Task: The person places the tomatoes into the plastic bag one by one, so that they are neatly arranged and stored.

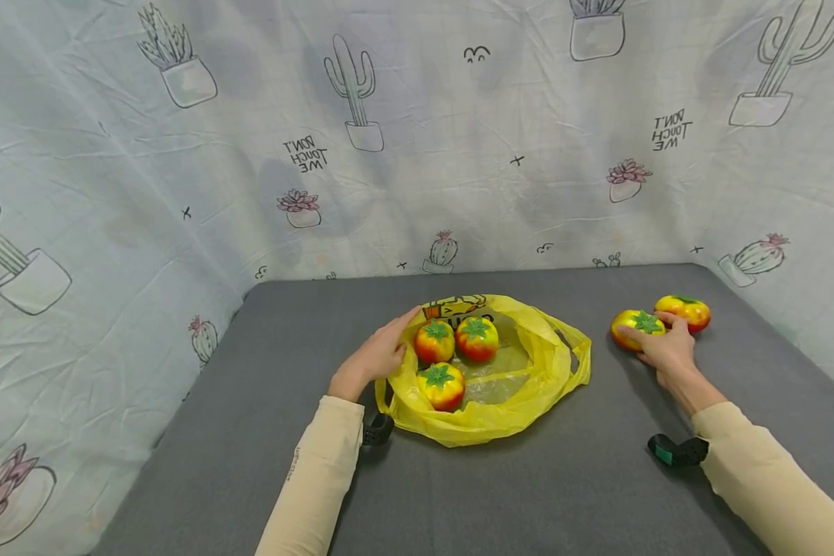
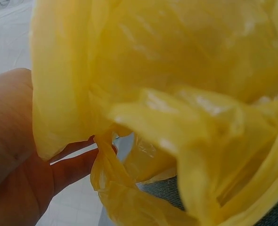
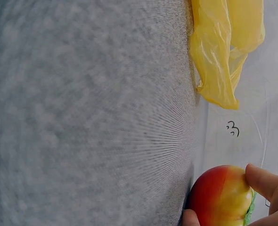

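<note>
A yellow plastic bag (image 1: 452,428) lies with its mouth facing up, and several red-and-yellow tomatoes with green leafy tops, one of them the front tomato (image 1: 441,386), sit inside its left half. My left hand (image 1: 371,359) rests against the bag's left rim, fingers stretched along its outside. In the left wrist view, yellow plastic hides part of that hand. At the far right, my right hand (image 1: 670,351) grips another tomato (image 3: 219,195), thumb on its top and a finger low on its side. Right behind it is a further tomato (image 1: 688,311).
Grey cloth covers the table (image 1: 514,494). A white curtain (image 1: 417,177) printed with cacti hangs behind it and along the sides. One bag handle (image 1: 580,355) sticks out toward the right. Each wrist wears a black strap, like the right strap (image 1: 677,450).
</note>
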Motion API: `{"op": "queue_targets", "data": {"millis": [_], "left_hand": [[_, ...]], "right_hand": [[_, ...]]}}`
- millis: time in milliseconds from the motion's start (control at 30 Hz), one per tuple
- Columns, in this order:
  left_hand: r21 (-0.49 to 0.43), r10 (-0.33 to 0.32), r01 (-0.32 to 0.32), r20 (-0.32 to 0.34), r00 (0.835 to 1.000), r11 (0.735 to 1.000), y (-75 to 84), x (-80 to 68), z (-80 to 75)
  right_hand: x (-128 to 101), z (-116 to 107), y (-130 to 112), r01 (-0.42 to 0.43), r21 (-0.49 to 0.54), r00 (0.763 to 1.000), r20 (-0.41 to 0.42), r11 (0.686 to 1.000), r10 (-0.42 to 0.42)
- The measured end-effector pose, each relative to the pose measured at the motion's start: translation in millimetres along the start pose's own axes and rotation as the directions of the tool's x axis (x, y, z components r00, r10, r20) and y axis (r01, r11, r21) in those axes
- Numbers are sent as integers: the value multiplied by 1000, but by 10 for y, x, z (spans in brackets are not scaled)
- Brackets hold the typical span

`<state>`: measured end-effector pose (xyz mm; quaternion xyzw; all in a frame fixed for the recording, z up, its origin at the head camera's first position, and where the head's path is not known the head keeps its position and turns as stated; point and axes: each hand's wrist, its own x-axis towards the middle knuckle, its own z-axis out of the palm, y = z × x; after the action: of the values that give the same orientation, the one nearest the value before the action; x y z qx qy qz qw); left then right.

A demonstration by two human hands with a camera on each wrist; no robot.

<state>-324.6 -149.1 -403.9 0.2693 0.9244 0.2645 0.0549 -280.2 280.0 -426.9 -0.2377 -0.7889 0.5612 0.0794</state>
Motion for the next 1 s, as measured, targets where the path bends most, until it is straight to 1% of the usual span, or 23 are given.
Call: {"op": "queue_targets", "data": {"millis": [367, 567, 767, 1000], "left_hand": [[9, -9, 9, 5, 1000, 1000, -3, 3, 9], [11, 0, 0, 10, 1000, 1000, -12, -1, 25], [9, -17, 16, 12, 1000, 1000, -23, 0, 20], [11, -11, 11, 1, 1000, 1000, -3, 2, 8]], "right_hand": [[0, -24, 3, -14, 23, 999, 30, 1000, 13], [-13, -34, 8, -19, 32, 999, 41, 999, 18], [-65, -21, -48, 39, 22, 997, 69, 999, -40], [-149, 28, -126, 126, 34, 985, 112, 991, -129]]}}
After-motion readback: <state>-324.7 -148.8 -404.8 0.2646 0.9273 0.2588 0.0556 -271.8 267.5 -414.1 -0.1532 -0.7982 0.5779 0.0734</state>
